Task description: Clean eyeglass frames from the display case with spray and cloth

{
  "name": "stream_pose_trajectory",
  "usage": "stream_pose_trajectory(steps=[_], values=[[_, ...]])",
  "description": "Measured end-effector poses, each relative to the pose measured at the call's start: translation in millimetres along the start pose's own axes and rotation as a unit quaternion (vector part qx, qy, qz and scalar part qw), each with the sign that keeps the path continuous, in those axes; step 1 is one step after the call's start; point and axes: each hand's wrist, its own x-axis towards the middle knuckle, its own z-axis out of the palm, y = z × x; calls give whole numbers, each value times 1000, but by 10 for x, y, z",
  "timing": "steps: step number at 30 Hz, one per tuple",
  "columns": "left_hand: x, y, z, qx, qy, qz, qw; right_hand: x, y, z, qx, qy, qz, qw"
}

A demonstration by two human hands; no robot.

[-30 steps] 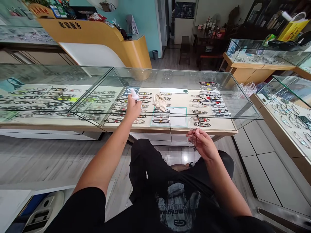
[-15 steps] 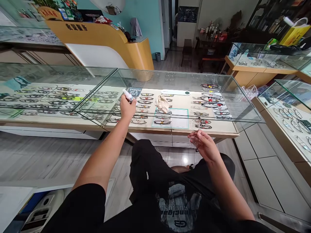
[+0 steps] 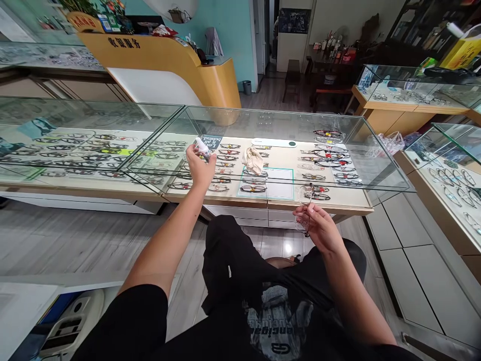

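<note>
A small white bottle with a white cap and dark print is held in my left hand, above the left part of the glass display case. Its cap points up and to the left. My right hand pinches a pair of eyeglasses with a thin frame, held upright in front of the case's near edge. Between the hands, a crumpled cream cloth lies on the glass top. Rows of glasses frames rest inside the case beneath it.
A yellow-wood counter stands behind the case at left. More glass cases flank it on the right. Below my right side are white drawers. A grey-white object with slots sits at the lower left.
My left hand has turned a little, tilting the bottle further over. My right hand still holds the eyeglasses almost in place. The whole view has shifted slightly.
</note>
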Motion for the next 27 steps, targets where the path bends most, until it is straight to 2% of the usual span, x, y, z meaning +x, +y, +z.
stream_pose_trajectory(steps=[3, 5, 7, 9, 11, 13, 17, 22, 27], values=[[-146, 215, -39, 34, 84, 61, 994, 9, 22, -22, -1, -3, -1, 1000], [-270, 382, -35, 45, 90, 100, 990, 13, 33, -28, 4, -5, 1, 1000], [-398, 551, 7, 40, 33, 135, 989, 14, 37, -27, 11, -5, 5, 1000], [-513, 718, 79, 47, -59, 178, 981, 12, 37, -22, 15, -3, 5, 1000], [-600, 876, 163, 80, -147, 225, 960, 7, 39, -19, 15, -3, 4, 1000], [-650, 1016, 243, 127, -200, 258, 937, 1, 43, -23, 15, -2, 4, 1000], [-636, 1196, 385, 212, -239, 249, 914, -14, 54, -44, 12, 4, 7, 1000], [-509, 1271, 553, 281, -283, 211, 893, -21, 64, -86, 12, 0, 8, 1000], [-344, 1304, 583, 298, -322, 185, 879, -14, 69, -130, 7, -1, 5, 1000]])
